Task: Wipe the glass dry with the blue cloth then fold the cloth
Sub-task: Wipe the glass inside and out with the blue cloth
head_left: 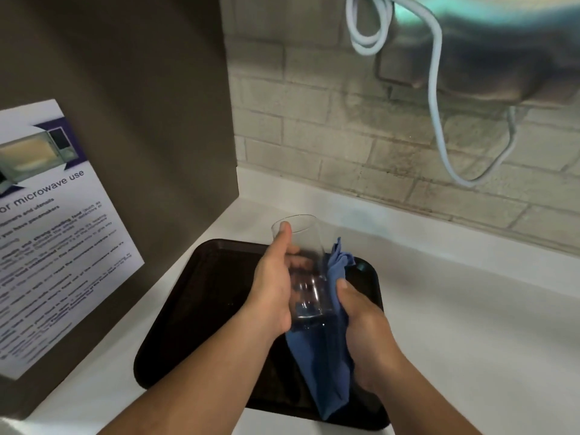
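While the wiping step is in hand, two forearms are seen entering from the near edge above a single dark tray [194,324], which lies on the white counter [470,324]. One blue cloth [326,365] is clasped by the right hand [365,328] and pressed against the right side of the glass; its loose tail hangs toward the tray's near rim, and a crumpled corner rises beside the glass wall. One clear glass [306,268] is gripped by the left hand [274,284], thumb up near the rim, and is held tilted above the tray, mouth pointing away (whether moisture remains on it cannot be told). The outer wall is judged to be under treatment; the inside appears not yet reached. The next move is judged to call for the glass to be turned within the left grip, or for cloth to be pushed into its mouth; folding is left for later. Farther off, one printed microwave notice [56,233] is fixed to the brown panel at left, and one pale cable [436,89] is looped before the brick wall [314,120].
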